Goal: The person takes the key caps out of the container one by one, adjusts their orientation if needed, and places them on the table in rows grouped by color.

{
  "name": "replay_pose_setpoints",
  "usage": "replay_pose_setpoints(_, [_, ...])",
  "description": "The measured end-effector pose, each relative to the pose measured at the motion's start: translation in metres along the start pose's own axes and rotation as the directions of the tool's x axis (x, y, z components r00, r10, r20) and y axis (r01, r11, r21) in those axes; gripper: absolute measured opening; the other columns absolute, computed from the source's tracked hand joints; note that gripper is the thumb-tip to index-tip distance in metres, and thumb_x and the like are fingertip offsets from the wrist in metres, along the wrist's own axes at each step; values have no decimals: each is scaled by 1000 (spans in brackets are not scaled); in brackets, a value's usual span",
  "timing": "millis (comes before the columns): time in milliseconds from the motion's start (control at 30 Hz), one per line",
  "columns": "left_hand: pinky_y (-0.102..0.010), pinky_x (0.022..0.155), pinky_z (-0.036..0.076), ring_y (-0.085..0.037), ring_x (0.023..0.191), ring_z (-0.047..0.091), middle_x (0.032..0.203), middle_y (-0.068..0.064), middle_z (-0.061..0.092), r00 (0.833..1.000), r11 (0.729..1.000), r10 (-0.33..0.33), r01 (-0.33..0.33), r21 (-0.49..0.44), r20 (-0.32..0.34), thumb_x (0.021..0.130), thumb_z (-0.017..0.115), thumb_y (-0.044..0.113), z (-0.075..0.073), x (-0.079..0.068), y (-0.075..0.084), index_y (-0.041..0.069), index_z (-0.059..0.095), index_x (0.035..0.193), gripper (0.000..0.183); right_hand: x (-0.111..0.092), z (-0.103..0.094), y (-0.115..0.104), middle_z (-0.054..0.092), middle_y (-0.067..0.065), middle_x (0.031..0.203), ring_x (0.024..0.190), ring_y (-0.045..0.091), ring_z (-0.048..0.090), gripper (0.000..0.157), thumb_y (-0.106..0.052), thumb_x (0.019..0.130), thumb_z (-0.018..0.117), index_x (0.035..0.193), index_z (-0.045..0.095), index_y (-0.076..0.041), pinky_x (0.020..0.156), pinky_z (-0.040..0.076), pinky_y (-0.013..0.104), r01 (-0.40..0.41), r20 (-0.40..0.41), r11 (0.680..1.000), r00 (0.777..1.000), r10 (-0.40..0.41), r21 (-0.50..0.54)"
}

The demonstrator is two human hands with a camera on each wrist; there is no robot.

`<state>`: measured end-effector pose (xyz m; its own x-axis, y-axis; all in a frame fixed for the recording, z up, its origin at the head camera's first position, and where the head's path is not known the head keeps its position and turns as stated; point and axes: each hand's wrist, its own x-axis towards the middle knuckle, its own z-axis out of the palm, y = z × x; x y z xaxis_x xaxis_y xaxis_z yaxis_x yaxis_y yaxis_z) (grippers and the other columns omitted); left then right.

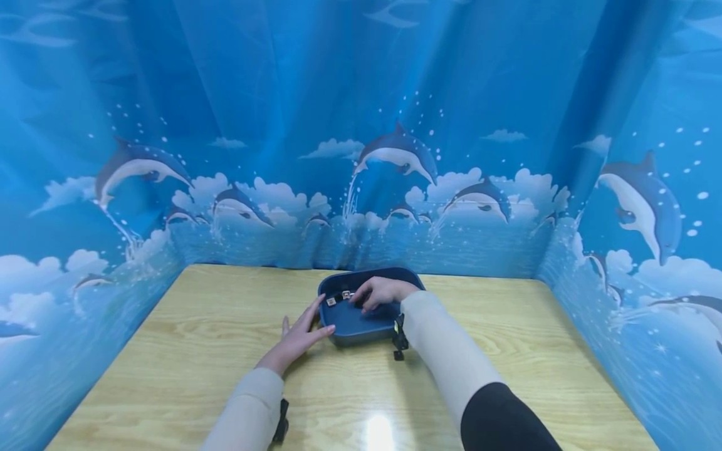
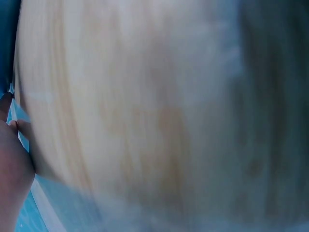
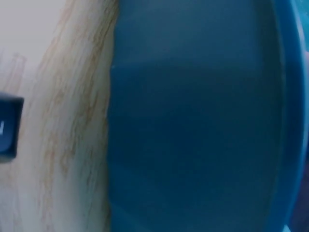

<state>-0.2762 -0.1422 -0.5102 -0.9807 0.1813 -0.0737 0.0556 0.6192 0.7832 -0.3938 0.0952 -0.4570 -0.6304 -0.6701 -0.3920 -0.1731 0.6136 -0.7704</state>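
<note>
A dark blue bin [image 1: 361,338] with rounded corners sits on the table. Along its left inner side lie a small pale square piece [image 1: 331,302] and a second square piece [image 1: 346,294] with reddish-brown marks, with something dark between them. My right hand [image 1: 379,293] reaches in over the far right rim, fingers bent downward right beside the second piece; I cannot tell whether it pinches anything. My left hand [image 1: 299,341] is spread at the bin's left side, fingertips at the rim and thumb at the near left corner. In the right wrist view the bin's outer wall [image 3: 193,121] fills most of the picture.
The wood-grain table [image 1: 214,351] extends on both sides of the bin. A blue curtain [image 1: 282,125] printed with dolphins and clouds encloses the back and sides. A dark wrist device [image 1: 399,335] on the right sleeve hangs close to the bin's near right corner.
</note>
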Motion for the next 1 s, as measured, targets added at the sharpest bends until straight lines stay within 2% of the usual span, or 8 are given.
replay_pose_setpoints(100, [-61, 107, -21, -40, 143, 21, 159, -14, 21, 1000, 1000, 3, -3, -4, 3, 93, 62, 47, 0, 0, 1, 27, 16, 158, 82, -1, 1, -4, 63, 2, 126, 79, 12, 61, 37, 2, 89, 67, 125, 68, -9, 69, 52, 30, -16, 20, 997, 1000, 17, -75])
replay_pose_setpoints(200, [-61, 107, -21, -40, 143, 22, 159, -14, 22, 1000, 1000, 4, -4, -5, 2, 93, 62, 47, 0, 0, 1, 27, 16, 158, 82, -1, 2, -7, 62, 2, 129, 85, 11, 61, 37, 0, 87, 70, 122, 69, -11, 70, 52, 28, -15, 23, 986, 1000, 19, -167])
replay_pose_setpoints(367, [-62, 107, -21, -40, 143, 22, 158, -15, 23, 1000, 1000, 5, -5, -7, 0, 93, 62, 45, 0, 1, 1, 26, 16, 158, 81, 1, 6, -5, 67, -1, 115, 95, 8, 62, 30, -2, 85, 74, 112, 75, -13, 77, 54, 26, -30, -8, 967, 1000, 28, -253])
replay_pose_setpoints(500, [-62, 107, -22, -41, 143, 21, 159, -15, 21, 1000, 1000, 2, -2, -9, 3, 94, 62, 44, 0, 0, 0, 26, 15, 158, 81, 0, 5, 0, 68, -4, 99, 91, 9, 61, 22, 0, 82, 76, 101, 77, -13, 78, 53, 25, -40, -25, 964, 999, 34, -265])
replay_pose_setpoints(600, [-61, 107, -22, -41, 143, 21, 159, -15, 21, 1000, 1000, 2, -2, 0, -1, 93, 62, 45, 1, 0, 1, 26, 15, 158, 82, -4, 4, 4, 66, -5, 93, 86, 9, 60, 19, 2, 81, 76, 95, 76, -11, 76, 53, 25, -30, -23, 966, 999, 25, -258])
replay_pose_setpoints(767, [-61, 107, -21, -40, 143, 22, 159, -14, 21, 1000, 1000, 10, -10, 9, -10, 93, 63, 44, 2, -1, 3, 26, 14, 158, 83, -13, -1, 9, 67, -4, 91, 84, 10, 61, 16, 3, 81, 76, 90, 75, -10, 74, 53, 25, -11, -21, 970, 1000, 6, -244])
replay_pose_setpoints(1000, [-61, 108, -21, -43, 142, 22, 160, -15, 18, 1000, 1000, 11, -11, 15, -4, 94, 61, 44, 0, -2, 2, 25, 13, 158, 82, -31, -11, 8, 70, -2, 92, 86, 13, 64, 15, 3, 82, 75, 92, 74, -8, 74, 55, 28, -2, -50, 980, 999, -9, -199])
